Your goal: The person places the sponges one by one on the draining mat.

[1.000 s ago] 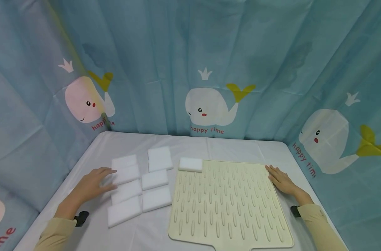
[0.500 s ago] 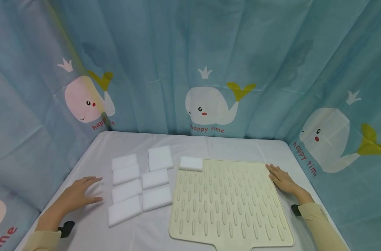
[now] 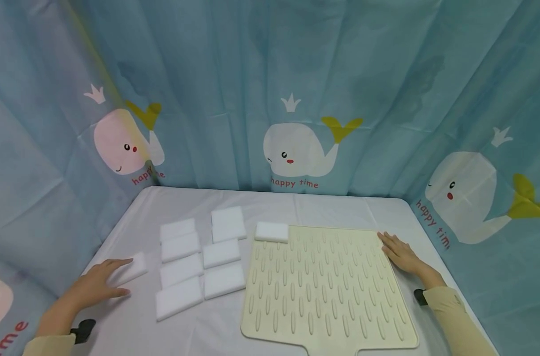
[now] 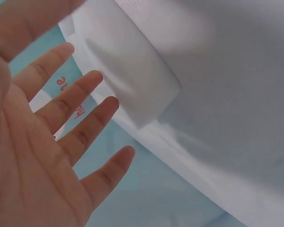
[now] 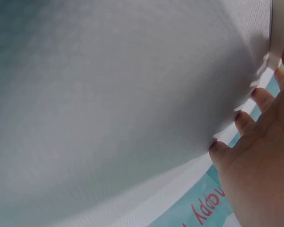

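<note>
My left hand (image 3: 93, 287) hovers at the table's left side with its fingers spread. Just beyond its fingertips lies a single white sponge (image 3: 135, 269), partly hidden by the hand in the head view. The left wrist view shows the palm open and this sponge block (image 4: 132, 71) past the fingers, not gripped. My right hand (image 3: 400, 254) rests with extended fingers at the upper right edge of a cream ridged mat (image 3: 327, 287). In the right wrist view its fingers (image 5: 246, 124) touch the white cloth beside the mat's edge. Another white sponge (image 3: 271, 232) lies on the mat's upper left corner.
Several more white sponges (image 3: 181, 269) lie in two columns between the left hand and the mat, some touching or overlapping. A white cloth (image 3: 341, 210) covers the table. Blue whale-print curtains (image 3: 234, 123) stand close behind and on both sides.
My left hand has moved left and toward me, away from the columns of sponges to the lone sponge, which now shows beyond its fingers. The right hand has stayed on the mat's edge.
</note>
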`<state>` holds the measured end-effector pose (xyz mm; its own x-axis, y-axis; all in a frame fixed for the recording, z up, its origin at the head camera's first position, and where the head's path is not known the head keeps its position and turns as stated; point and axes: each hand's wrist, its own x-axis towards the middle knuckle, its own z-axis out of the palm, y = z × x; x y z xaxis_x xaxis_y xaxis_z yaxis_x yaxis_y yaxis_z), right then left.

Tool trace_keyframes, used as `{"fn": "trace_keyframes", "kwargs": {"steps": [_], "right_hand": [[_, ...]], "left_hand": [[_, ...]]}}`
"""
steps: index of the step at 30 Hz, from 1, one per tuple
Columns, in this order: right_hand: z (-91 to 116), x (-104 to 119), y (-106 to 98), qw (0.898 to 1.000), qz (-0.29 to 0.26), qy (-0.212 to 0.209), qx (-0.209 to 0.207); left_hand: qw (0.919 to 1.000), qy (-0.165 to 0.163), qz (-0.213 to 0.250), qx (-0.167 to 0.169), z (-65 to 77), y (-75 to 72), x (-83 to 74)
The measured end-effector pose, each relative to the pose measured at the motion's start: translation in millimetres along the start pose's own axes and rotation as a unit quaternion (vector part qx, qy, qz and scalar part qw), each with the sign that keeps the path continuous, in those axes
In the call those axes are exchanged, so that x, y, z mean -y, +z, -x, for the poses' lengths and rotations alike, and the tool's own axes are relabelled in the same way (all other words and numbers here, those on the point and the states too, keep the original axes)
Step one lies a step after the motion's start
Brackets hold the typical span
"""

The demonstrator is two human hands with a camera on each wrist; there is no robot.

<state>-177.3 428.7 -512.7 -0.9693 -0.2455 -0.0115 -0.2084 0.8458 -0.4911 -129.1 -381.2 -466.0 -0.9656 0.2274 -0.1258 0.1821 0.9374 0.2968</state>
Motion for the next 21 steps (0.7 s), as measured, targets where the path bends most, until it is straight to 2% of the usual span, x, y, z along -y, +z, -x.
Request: {"fn": "trace_keyframes", "kwargs": {"steps": [7, 13, 21], "right_hand": [[-0.6, 0.0, -0.3, 1.000, 0.000, 0.002, -0.001], [-0.2, 0.4, 0.4, 1.000, 0.001, 0.003, 0.001], [-0.9, -2.1, -0.3, 1.000, 0.003, 0.003, 0.001]], "left_hand": [[0.9998, 0.006, -0.004, -0.016, 1.5, 0.6, 8.8], [0.9996, 0.016, 0.015, -0.016, 1.3, 0.6, 18.7], [0.9997, 0.006, 0.017, -0.014, -1.0, -3.4, 20.4]]}}
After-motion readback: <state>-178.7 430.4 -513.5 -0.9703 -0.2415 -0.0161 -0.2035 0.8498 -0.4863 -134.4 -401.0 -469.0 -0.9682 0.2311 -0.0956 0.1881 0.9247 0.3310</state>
